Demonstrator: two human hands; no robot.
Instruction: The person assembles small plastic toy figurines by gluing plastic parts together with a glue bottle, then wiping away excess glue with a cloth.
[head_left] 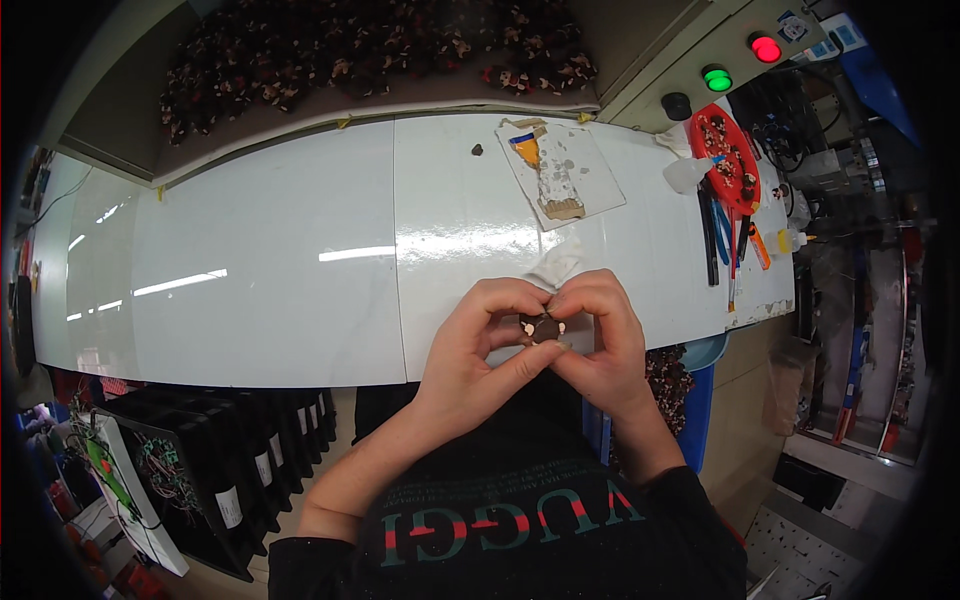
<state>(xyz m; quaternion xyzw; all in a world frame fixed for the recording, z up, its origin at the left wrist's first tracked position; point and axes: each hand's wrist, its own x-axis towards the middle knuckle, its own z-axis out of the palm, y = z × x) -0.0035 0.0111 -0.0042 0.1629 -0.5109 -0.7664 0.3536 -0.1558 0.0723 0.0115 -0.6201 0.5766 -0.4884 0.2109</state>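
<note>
A small dark brown figurine with pale peach bits at its sides is held up just above the table's near edge, in front of my body. My left hand pinches it from the left, thumb below and fingers curled over the top. From the other side my right hand grips the same piece, its fingertips meeting those of the left. The fingers cover part of the figurine's rim. Just beyond the fingertips lies a crumpled white tissue on the white table.
A stained board carries a yellow-and-blue item; a dark lump lies beside it. Rightward are a red plate of small parts, a bottle, and an orange cutter. Many brown figurines fill the far recess. Black trays stand lower left.
</note>
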